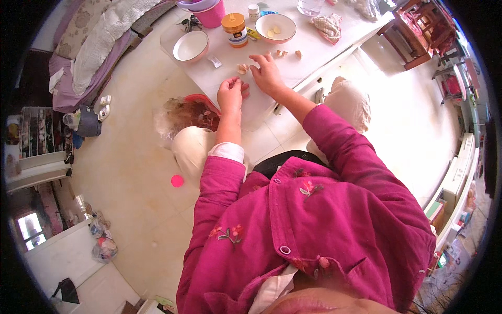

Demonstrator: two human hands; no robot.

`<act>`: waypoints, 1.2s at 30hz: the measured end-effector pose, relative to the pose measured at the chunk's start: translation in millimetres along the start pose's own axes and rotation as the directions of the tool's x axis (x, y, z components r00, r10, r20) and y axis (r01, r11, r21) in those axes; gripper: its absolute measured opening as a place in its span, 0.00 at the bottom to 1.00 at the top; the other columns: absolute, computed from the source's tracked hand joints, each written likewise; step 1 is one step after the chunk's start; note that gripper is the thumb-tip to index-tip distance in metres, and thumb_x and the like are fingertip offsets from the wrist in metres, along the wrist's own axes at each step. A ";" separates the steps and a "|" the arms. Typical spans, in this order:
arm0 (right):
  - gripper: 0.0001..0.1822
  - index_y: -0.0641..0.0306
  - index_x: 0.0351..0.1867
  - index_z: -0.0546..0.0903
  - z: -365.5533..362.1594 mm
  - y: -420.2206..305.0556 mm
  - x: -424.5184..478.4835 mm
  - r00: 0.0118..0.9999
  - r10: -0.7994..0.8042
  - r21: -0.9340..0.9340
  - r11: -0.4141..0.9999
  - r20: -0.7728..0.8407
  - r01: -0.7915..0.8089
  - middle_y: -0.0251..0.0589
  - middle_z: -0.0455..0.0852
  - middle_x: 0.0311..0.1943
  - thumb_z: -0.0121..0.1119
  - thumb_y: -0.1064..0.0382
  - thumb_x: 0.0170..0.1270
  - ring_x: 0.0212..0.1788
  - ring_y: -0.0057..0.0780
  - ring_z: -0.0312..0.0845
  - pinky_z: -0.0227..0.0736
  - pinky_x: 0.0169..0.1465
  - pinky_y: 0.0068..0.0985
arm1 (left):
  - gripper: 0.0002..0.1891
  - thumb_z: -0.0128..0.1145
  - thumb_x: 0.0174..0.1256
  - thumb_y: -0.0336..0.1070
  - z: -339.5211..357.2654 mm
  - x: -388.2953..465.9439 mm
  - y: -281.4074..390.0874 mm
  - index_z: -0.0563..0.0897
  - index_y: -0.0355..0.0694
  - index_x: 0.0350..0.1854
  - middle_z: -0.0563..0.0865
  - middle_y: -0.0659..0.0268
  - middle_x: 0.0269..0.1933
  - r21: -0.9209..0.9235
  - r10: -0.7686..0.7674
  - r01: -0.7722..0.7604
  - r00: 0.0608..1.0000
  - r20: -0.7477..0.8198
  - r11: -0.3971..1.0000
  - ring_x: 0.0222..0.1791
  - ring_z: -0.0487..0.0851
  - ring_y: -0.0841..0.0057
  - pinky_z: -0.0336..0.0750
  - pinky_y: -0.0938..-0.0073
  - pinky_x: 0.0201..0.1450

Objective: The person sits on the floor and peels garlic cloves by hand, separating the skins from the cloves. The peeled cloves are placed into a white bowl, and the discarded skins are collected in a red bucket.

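My left hand [230, 94] is above the near left part of the white table [290, 70], its fingertips drawn together. Whether something small is between them is hidden. Close by, my right hand [268, 74] hovers with thumb and fingers apart, holding nothing visible. Between and just beyond my hands lies a small group of unpeeled garlic cloves [242, 69]. More cloves or skins [281, 53] and a single clove [298, 54] rest beyond my right hand. A bowl [275, 24] at the back holds several pale pieces, apparently peeled cloves. Another bowl [191, 46] stands at the left edge.
An orange-lidded jar [234, 31] stands between the bowls, near a small white bottle [254, 12]. A little white packet [214, 61] lies by the left bowl. Right of them is a folded cloth [327, 28]. A red basin [200, 110] with a plastic bag sits below the table's left side.
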State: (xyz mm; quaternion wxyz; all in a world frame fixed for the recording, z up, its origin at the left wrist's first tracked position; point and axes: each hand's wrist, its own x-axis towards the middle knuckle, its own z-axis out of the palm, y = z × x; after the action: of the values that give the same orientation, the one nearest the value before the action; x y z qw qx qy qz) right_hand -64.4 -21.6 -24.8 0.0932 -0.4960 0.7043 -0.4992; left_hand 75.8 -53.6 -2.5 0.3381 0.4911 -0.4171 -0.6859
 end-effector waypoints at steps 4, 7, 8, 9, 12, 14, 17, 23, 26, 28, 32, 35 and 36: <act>0.16 0.56 0.53 0.80 -6.2 -14.8 8.6 0.953 -0.171 -0.212 0.951 0.249 0.226 0.47 0.80 0.51 0.61 0.58 0.66 0.54 0.50 0.79 0.78 0.54 0.39 | 0.15 0.57 0.73 0.32 -1.4 -1.9 3.3 0.77 0.32 0.57 0.83 0.60 0.48 -0.032 -0.021 0.020 0.999 -0.024 0.999 0.40 0.88 0.71 0.85 0.73 0.38; 0.16 0.52 0.53 0.81 -5.3 -13.6 7.8 0.939 -0.104 -0.312 0.926 0.329 0.212 0.45 0.80 0.49 0.61 0.57 0.65 0.51 0.47 0.81 0.79 0.53 0.38 | 0.18 0.59 0.72 0.33 1.3 -3.9 7.0 0.76 0.31 0.59 0.84 0.59 0.49 -0.011 0.002 -0.002 0.999 -0.041 1.000 0.40 0.88 0.71 0.85 0.73 0.38; 0.15 0.51 0.53 0.81 -5.8 -12.3 5.9 0.950 -0.100 -0.299 0.935 0.295 0.191 0.44 0.81 0.49 0.61 0.58 0.65 0.50 0.46 0.81 0.79 0.53 0.38 | 0.18 0.60 0.72 0.33 2.6 -4.6 8.1 0.76 0.31 0.60 0.84 0.59 0.49 0.005 0.016 -0.016 0.999 -0.045 1.000 0.40 0.88 0.71 0.85 0.73 0.37; 0.15 0.50 0.53 0.81 -5.6 -14.8 4.0 0.960 -0.097 -0.279 0.945 0.263 0.172 0.44 0.81 0.48 0.61 0.59 0.64 0.48 0.45 0.82 0.79 0.52 0.38 | 0.18 0.60 0.71 0.33 1.0 -4.3 8.5 0.77 0.31 0.59 0.84 0.59 0.49 0.041 0.033 -0.031 0.998 -0.047 0.999 0.40 0.87 0.72 0.84 0.74 0.37; 0.15 0.50 0.52 0.82 -12.9 -18.4 0.1 0.950 -0.114 -0.105 0.983 0.292 0.150 0.41 0.82 0.48 0.63 0.61 0.62 0.48 0.43 0.82 0.79 0.52 0.37 | 0.16 0.62 0.70 0.33 -0.3 -2.9 11.6 0.79 0.31 0.56 0.86 0.62 0.45 0.126 0.076 -0.071 0.996 -0.040 0.990 0.39 0.87 0.76 0.82 0.76 0.35; 0.16 0.51 0.51 0.82 -10.2 -10.7 -2.2 0.942 -0.175 -0.042 0.980 0.285 0.195 0.40 0.82 0.48 0.64 0.62 0.61 0.49 0.43 0.82 0.79 0.52 0.37 | 0.14 0.63 0.70 0.33 2.7 -2.5 15.8 0.82 0.32 0.53 0.88 0.64 0.42 0.152 0.095 -0.090 0.995 -0.023 0.984 0.37 0.87 0.78 0.80 0.77 0.33; 0.17 0.54 0.51 0.82 -12.8 -12.4 -4.3 0.931 -0.216 0.018 0.975 0.295 0.220 0.41 0.82 0.49 0.65 0.65 0.59 0.49 0.44 0.82 0.78 0.52 0.38 | 0.09 0.63 0.69 0.33 -1.5 5.7 7.2 0.85 0.34 0.46 0.89 0.67 0.37 0.268 0.203 -0.175 0.976 -0.079 0.947 0.34 0.86 0.81 0.79 0.80 0.32; 0.17 0.61 0.51 0.81 -13.0 -8.1 -4.7 0.945 -0.188 0.169 0.975 0.267 0.146 0.46 0.83 0.47 0.67 0.67 0.59 0.46 0.43 0.84 0.80 0.50 0.35 | 0.11 0.62 0.69 0.36 -11.3 28.0 -15.2 0.84 0.32 0.43 0.89 0.59 0.34 0.702 0.555 -0.401 0.832 0.009 0.589 0.32 0.87 0.75 0.80 0.72 0.35; 0.17 0.63 0.50 0.81 -13.0 -2.7 -4.2 0.953 -0.137 0.209 0.975 0.271 0.080 0.47 0.83 0.46 0.68 0.66 0.59 0.44 0.41 0.85 0.80 0.49 0.33 | 0.11 0.61 0.69 0.36 -4.7 28.1 -16.5 0.83 0.31 0.42 0.89 0.53 0.35 0.668 0.595 -0.456 0.803 0.025 0.588 0.33 0.87 0.73 0.80 0.71 0.39; 0.17 0.63 0.50 0.82 -13.2 -7.3 -4.5 0.955 -0.106 0.233 0.972 0.279 0.040 0.47 0.84 0.45 0.69 0.66 0.59 0.43 0.39 0.85 0.80 0.49 0.33 | 0.11 0.59 0.71 0.36 -6.3 28.2 -18.7 0.82 0.31 0.43 0.88 0.57 0.35 0.657 0.616 -0.486 0.786 0.042 0.576 0.33 0.86 0.75 0.79 0.73 0.39; 0.19 0.64 0.51 0.82 -16.0 0.2 -3.2 0.958 -0.094 0.268 0.963 0.271 0.018 0.46 0.86 0.45 0.69 0.65 0.58 0.42 0.36 0.86 0.80 0.49 0.31 | 0.10 0.56 0.74 0.35 6.0 13.2 -1.8 0.79 0.32 0.46 0.85 0.64 0.36 0.284 0.304 -0.285 0.952 -0.026 0.916 0.33 0.83 0.77 0.79 0.76 0.39; 0.20 0.64 0.53 0.82 -12.0 -4.1 -2.6 0.948 -0.026 0.329 0.940 0.317 -0.085 0.45 0.87 0.46 0.69 0.65 0.59 0.43 0.33 0.86 0.80 0.50 0.29 | 0.09 0.53 0.77 0.35 -4.3 18.6 -5.4 0.78 0.33 0.47 0.83 0.67 0.38 0.185 0.268 -0.265 0.963 0.012 0.946 0.34 0.82 0.78 0.80 0.77 0.41; 0.20 0.64 0.53 0.82 -12.9 -4.4 -2.1 0.939 0.019 0.343 0.928 0.343 -0.144 0.45 0.88 0.46 0.69 0.65 0.59 0.43 0.32 0.86 0.80 0.51 0.29 | 0.09 0.53 0.77 0.35 -3.7 18.7 -5.8 0.78 0.33 0.47 0.83 0.67 0.39 0.164 0.267 -0.267 0.963 0.021 0.950 0.35 0.82 0.78 0.80 0.77 0.42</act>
State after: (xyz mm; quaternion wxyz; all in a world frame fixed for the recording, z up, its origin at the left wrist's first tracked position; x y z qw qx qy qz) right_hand -68.9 -12.1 -15.8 0.3221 -0.5172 0.5941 -0.5251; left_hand 73.6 -68.4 -15.7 0.3861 0.4571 -0.5348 -0.5966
